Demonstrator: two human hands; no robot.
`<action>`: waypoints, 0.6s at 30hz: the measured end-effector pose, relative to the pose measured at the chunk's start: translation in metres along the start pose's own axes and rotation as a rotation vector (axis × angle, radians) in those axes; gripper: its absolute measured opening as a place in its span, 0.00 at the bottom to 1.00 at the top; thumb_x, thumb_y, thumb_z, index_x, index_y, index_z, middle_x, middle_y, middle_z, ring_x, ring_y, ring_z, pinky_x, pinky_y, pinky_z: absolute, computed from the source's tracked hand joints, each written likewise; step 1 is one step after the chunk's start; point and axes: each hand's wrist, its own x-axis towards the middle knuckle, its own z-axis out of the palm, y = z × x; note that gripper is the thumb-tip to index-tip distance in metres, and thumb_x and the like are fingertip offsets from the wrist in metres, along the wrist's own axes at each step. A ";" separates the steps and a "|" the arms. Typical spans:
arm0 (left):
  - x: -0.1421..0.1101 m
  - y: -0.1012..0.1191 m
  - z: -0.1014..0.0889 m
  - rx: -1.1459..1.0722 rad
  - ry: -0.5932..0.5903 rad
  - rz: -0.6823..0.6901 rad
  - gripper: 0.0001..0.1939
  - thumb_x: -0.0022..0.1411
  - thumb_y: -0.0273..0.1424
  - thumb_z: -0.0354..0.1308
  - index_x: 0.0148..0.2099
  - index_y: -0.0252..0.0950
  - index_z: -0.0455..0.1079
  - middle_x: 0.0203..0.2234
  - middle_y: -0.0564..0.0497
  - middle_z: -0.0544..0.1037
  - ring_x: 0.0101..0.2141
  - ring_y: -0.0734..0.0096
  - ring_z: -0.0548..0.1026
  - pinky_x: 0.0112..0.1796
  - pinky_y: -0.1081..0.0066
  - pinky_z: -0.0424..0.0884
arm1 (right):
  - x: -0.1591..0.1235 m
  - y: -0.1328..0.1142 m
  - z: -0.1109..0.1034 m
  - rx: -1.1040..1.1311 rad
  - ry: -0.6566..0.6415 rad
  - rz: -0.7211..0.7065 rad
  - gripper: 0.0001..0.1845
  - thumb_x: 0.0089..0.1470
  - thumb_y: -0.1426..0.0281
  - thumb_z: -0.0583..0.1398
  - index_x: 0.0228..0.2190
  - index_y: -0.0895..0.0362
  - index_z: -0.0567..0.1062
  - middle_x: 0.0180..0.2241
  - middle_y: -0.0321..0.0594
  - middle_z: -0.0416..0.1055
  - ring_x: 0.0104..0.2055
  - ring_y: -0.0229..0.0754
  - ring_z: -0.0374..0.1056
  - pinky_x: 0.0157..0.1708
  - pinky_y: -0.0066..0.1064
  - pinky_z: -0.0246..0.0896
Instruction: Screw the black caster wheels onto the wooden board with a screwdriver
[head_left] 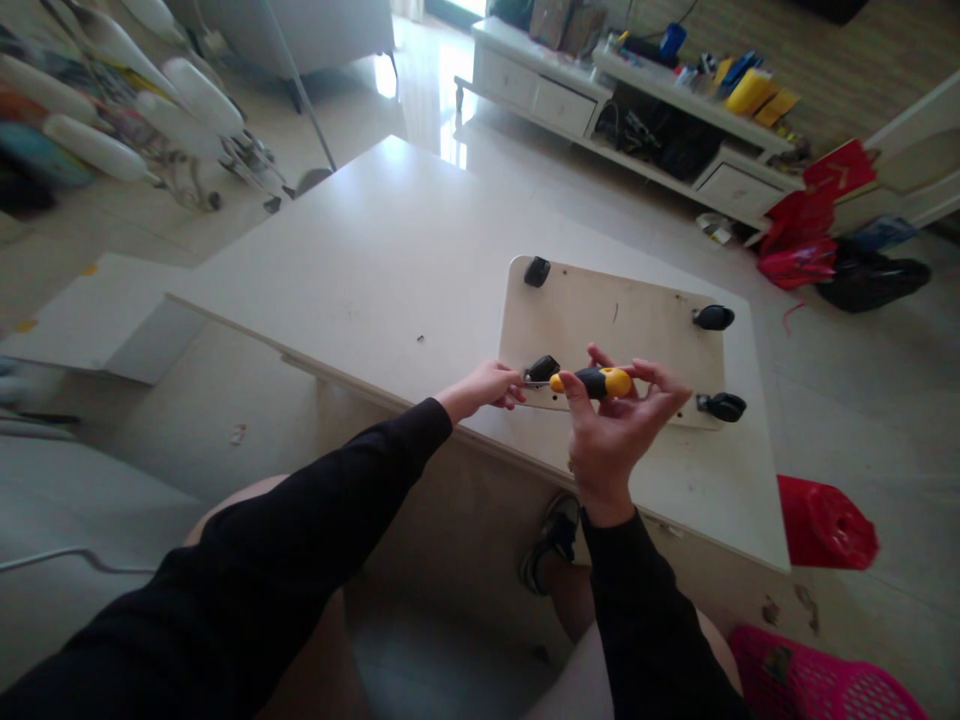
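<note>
A pale wooden board (622,320) lies flat on a white table (390,260), with black caster wheels at its corners: one at the far left (537,271), one at the far right (713,317), one at the near right (722,406). My left hand (487,385) pinches the near-left caster (541,369) at the board's edge. My right hand (619,425) holds a screwdriver with a yellow and black handle (596,381), lying level and pointing left at that caster.
A small screw (421,339) lies on the table left of the board. A red bag (825,523) and a pink basket (817,680) sit on the floor at the right. A low white cabinet (637,110) stands behind. My knees are under the table's near edge.
</note>
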 end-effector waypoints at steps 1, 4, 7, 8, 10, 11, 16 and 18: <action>0.000 0.000 0.000 0.006 0.002 0.004 0.13 0.71 0.24 0.57 0.32 0.30 0.74 0.28 0.48 0.81 0.21 0.78 0.72 0.29 0.73 0.68 | 0.000 0.000 0.001 0.021 0.016 0.023 0.33 0.53 0.69 0.75 0.54 0.46 0.66 0.51 0.35 0.63 0.54 0.48 0.81 0.52 0.45 0.82; 0.001 -0.001 0.000 0.018 0.002 0.003 0.13 0.71 0.24 0.57 0.32 0.30 0.75 0.28 0.47 0.81 0.21 0.78 0.72 0.29 0.73 0.68 | 0.000 -0.003 0.002 -0.001 0.058 0.082 0.30 0.52 0.69 0.75 0.50 0.49 0.67 0.48 0.36 0.71 0.54 0.49 0.81 0.46 0.39 0.84; 0.002 -0.001 0.000 0.019 -0.005 0.000 0.12 0.71 0.24 0.57 0.32 0.30 0.74 0.28 0.46 0.82 0.21 0.78 0.73 0.30 0.73 0.68 | 0.000 -0.005 0.000 -0.028 0.051 0.106 0.28 0.57 0.71 0.72 0.55 0.50 0.68 0.54 0.46 0.77 0.56 0.49 0.80 0.43 0.36 0.83; 0.002 -0.001 0.000 0.018 -0.006 -0.001 0.12 0.70 0.24 0.58 0.32 0.30 0.74 0.29 0.46 0.82 0.21 0.78 0.73 0.30 0.73 0.69 | 0.000 -0.006 -0.001 -0.028 0.035 0.104 0.27 0.59 0.71 0.70 0.56 0.50 0.68 0.57 0.49 0.77 0.57 0.49 0.80 0.43 0.37 0.83; 0.003 -0.001 0.000 0.013 -0.006 -0.004 0.12 0.70 0.24 0.58 0.32 0.30 0.75 0.29 0.46 0.82 0.21 0.78 0.72 0.30 0.73 0.69 | -0.001 -0.007 -0.002 -0.022 0.005 0.092 0.25 0.62 0.72 0.66 0.58 0.50 0.68 0.61 0.51 0.75 0.59 0.50 0.79 0.48 0.42 0.83; 0.004 -0.002 0.000 0.010 -0.008 -0.004 0.11 0.70 0.24 0.58 0.33 0.30 0.75 0.29 0.46 0.83 0.21 0.78 0.72 0.30 0.73 0.69 | -0.001 -0.007 -0.003 -0.021 -0.005 0.085 0.25 0.63 0.73 0.65 0.58 0.50 0.68 0.61 0.51 0.74 0.59 0.50 0.79 0.51 0.45 0.82; 0.007 -0.004 -0.001 0.004 -0.009 0.001 0.09 0.69 0.24 0.60 0.35 0.30 0.77 0.29 0.46 0.83 0.21 0.78 0.72 0.30 0.72 0.69 | -0.004 -0.006 -0.004 -0.031 -0.034 0.066 0.24 0.64 0.72 0.63 0.60 0.49 0.68 0.62 0.51 0.73 0.61 0.51 0.77 0.57 0.52 0.79; 0.007 -0.004 -0.001 0.010 -0.009 0.003 0.08 0.69 0.24 0.60 0.35 0.30 0.77 0.29 0.46 0.83 0.22 0.78 0.72 0.30 0.73 0.69 | -0.005 -0.005 -0.005 -0.031 -0.050 0.055 0.25 0.64 0.73 0.63 0.60 0.48 0.68 0.62 0.50 0.73 0.61 0.51 0.77 0.56 0.51 0.79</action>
